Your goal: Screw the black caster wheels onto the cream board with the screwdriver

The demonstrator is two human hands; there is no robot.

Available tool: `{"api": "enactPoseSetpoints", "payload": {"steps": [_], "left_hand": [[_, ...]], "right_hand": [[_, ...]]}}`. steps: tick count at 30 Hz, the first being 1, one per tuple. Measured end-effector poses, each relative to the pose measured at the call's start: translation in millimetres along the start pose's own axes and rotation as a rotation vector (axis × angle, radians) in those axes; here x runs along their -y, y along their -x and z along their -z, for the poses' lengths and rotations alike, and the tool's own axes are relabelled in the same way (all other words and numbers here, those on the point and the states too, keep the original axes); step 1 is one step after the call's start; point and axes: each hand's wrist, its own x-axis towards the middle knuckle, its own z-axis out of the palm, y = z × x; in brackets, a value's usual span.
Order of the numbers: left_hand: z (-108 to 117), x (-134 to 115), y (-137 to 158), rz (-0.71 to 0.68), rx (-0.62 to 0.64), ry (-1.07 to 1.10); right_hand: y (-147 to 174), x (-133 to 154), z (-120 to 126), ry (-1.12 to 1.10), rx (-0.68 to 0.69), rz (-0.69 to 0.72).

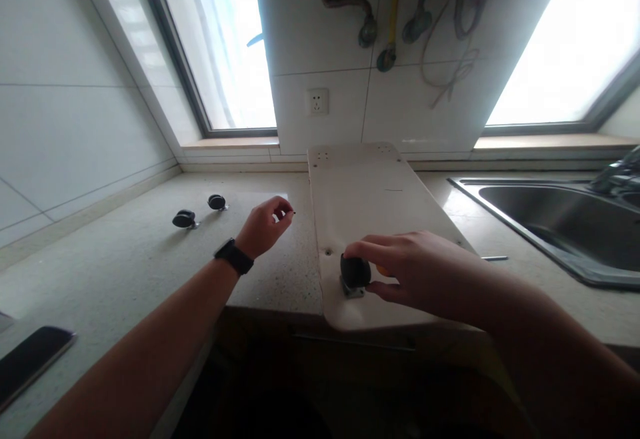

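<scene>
My right hand (400, 262) grips a black caster wheel (355, 271) between thumb and fingers. Its metal plate (353, 289) rests at the near left corner of a pale board (360, 205). Behind those fingers shows a bit of an orange handle (383, 271), and a thin metal shaft (495, 258) sticks out past the wrist; the palm hides whether they are one tool. Over the counter left of the board, my left hand (265, 225) pinches a small dark screw-like piece (295, 212), mostly covered by the fingertips.
Two more casters, one nearer (184, 219) and one farther (217, 202), lie on the speckled counter (150, 279). A phone (35, 362) lies at the lower left. To the right is a steel sink (550, 225) with a faucet. The board's near end overhangs the counter's front edge.
</scene>
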Motion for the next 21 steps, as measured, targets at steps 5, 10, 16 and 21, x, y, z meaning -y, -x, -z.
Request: {"api": "enactPoseSetpoints", "payload": {"steps": [5,10,16,21], "left_hand": [[-3.6,-36.3,4.3,-0.055,0.045,0.142],[-2.2,-55.1,10.6,-0.077,0.074,0.184],[-4.2,-63.0,14.0,-0.127,0.108,0.173],[-4.4,-65.1,16.4,-0.167,0.128,0.131]], "right_hand": [[1.6,0.7,-0.6,0.016,-0.030,0.011],[-1.9,-3.1,-4.1,0.082,-0.104,0.015],[-11.9,-9.0,1.7,0.203,-0.133,-0.062],[-20.9,-10.1,8.2,0.168,-0.081,-0.092]]}}
